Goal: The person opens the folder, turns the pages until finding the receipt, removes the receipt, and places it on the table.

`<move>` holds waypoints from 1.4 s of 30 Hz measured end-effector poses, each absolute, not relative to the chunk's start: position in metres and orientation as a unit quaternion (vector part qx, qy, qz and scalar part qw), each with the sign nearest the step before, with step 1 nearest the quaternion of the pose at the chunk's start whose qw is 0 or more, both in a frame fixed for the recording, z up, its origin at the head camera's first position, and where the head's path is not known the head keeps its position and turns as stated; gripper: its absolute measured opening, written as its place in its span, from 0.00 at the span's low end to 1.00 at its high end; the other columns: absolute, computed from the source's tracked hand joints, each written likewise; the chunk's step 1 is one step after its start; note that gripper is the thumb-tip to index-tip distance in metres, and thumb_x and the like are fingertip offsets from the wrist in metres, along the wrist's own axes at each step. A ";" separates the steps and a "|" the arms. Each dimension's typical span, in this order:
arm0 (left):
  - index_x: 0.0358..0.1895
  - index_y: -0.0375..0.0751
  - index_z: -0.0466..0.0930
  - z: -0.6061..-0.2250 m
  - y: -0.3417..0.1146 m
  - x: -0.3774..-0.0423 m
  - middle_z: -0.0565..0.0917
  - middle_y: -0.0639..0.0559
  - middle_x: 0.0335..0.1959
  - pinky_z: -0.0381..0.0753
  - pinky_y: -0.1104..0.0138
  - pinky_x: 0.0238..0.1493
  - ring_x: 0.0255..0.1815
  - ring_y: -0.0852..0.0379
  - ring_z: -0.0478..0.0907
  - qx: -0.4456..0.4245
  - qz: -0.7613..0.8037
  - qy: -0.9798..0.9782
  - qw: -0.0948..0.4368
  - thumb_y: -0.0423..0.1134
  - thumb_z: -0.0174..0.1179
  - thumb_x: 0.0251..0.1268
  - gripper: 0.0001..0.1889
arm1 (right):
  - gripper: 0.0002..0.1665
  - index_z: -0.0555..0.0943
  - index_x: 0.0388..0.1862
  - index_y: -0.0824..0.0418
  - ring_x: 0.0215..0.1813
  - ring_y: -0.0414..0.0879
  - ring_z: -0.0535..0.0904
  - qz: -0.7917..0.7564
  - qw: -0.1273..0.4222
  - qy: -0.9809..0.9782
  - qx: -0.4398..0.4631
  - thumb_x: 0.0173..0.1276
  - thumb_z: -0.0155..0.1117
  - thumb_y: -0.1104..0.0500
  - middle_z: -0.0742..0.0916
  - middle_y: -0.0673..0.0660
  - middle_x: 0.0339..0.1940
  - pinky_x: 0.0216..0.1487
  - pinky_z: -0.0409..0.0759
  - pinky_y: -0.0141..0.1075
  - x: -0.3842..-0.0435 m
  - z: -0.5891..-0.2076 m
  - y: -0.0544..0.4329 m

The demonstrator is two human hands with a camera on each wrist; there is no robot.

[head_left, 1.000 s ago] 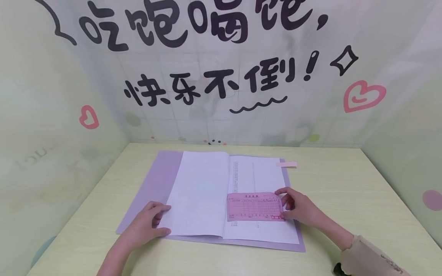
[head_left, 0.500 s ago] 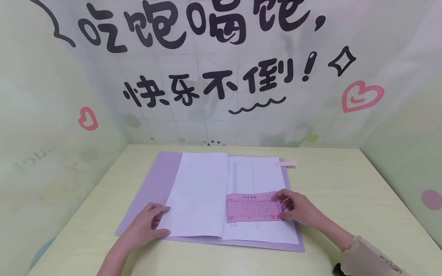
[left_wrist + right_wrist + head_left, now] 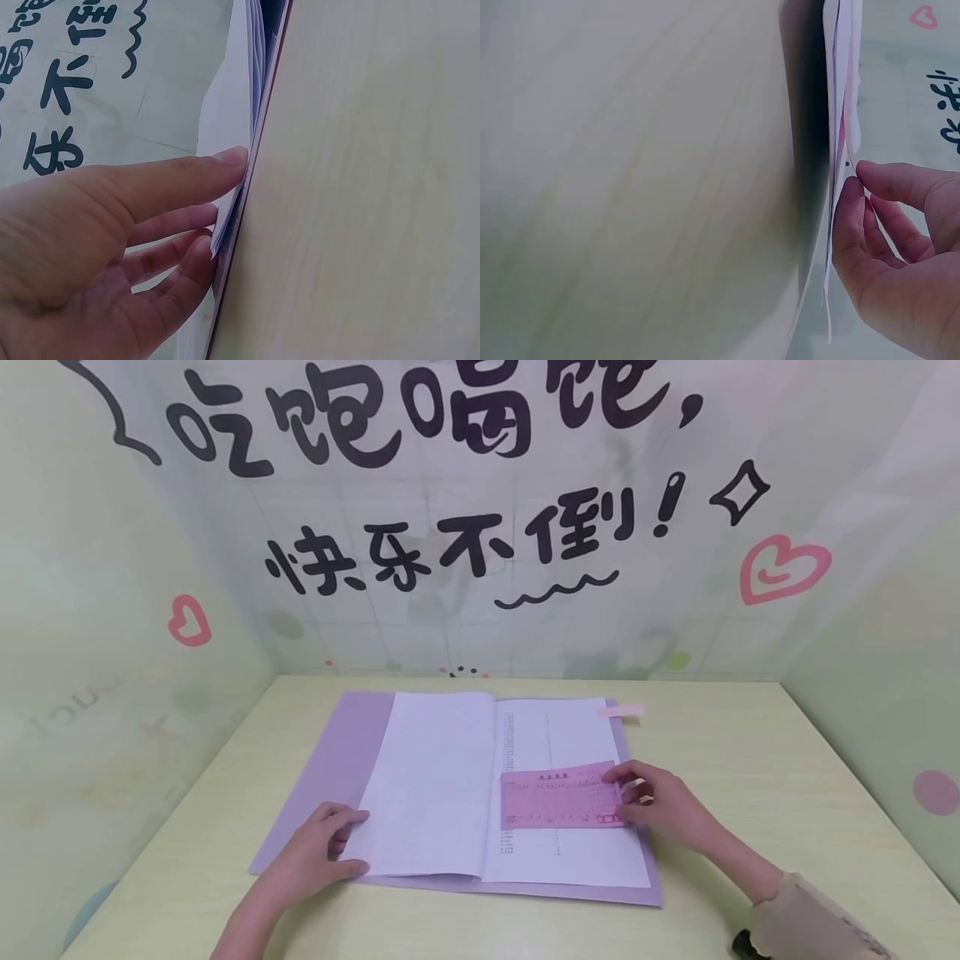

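A purple folder [image 3: 345, 760] lies spread on the table, with white paper sheets inside. The left-hand page [image 3: 431, 777] is blank; the right-hand page [image 3: 577, 739] carries columns of small print. Over the lower part of that printed page is a pink receipt slip [image 3: 558, 800] with a ruled grid. My right hand [image 3: 660, 802] pinches the slip's right edge between thumb and fingers, also visible in the right wrist view. My left hand [image 3: 311, 852] rests on the lower left of the blank page, thumb [image 3: 202, 176] and fingertips touching the sheets at their edge.
A pale pink paper tab [image 3: 626, 711] sticks out past the folder's upper right edge. Light wood tabletop [image 3: 720, 752] surrounds the folder. Behind it stands a backdrop [image 3: 420, 635] with large black characters and pink hearts. A dark object [image 3: 746, 945] shows by the right sleeve.
The pink slip has shifted slightly up and to the right with my right hand, its left edge moving away from the fold. My left hand stays in place.
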State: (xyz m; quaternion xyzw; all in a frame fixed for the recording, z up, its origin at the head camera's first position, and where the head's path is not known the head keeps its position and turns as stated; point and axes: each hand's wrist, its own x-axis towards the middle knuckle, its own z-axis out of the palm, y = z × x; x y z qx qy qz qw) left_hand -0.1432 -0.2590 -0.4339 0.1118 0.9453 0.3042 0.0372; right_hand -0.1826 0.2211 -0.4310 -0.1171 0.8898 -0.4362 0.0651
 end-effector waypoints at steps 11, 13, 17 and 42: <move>0.59 0.35 0.78 -0.436 -0.261 -0.144 0.75 0.45 0.54 0.81 0.74 0.44 0.43 0.61 0.73 0.113 0.301 0.946 0.032 0.37 0.77 0.46 0.32 | 0.25 0.77 0.59 0.64 0.47 0.49 0.84 -0.443 0.033 0.887 -0.127 0.61 0.66 0.71 0.82 0.66 0.56 0.39 0.83 0.29 -0.185 -0.427 0.244; 0.59 0.36 0.78 -0.436 -0.261 -0.143 0.75 0.45 0.54 0.81 0.74 0.44 0.43 0.61 0.73 0.112 0.301 0.947 0.033 0.37 0.77 0.46 0.33 | 0.26 0.76 0.59 0.65 0.47 0.50 0.84 -0.449 0.029 0.885 -0.123 0.61 0.65 0.71 0.82 0.67 0.57 0.38 0.84 0.29 -0.186 -0.427 0.249; 0.59 0.36 0.78 -0.437 -0.261 -0.144 0.75 0.45 0.54 0.81 0.73 0.45 0.44 0.60 0.74 0.111 0.301 0.947 0.033 0.37 0.77 0.46 0.33 | 0.26 0.75 0.60 0.67 0.47 0.51 0.83 -0.453 0.020 0.884 -0.116 0.62 0.64 0.71 0.81 0.69 0.57 0.38 0.84 0.30 -0.189 -0.427 0.260; 0.59 0.35 0.78 -0.434 -0.259 -0.144 0.75 0.45 0.54 0.80 0.74 0.44 0.44 0.60 0.73 0.106 0.308 0.944 0.040 0.37 0.77 0.46 0.33 | 0.24 0.76 0.61 0.68 0.54 0.63 0.80 -0.354 0.001 0.934 -0.055 0.65 0.62 0.69 0.78 0.74 0.62 0.36 0.82 0.28 -0.209 -0.426 0.344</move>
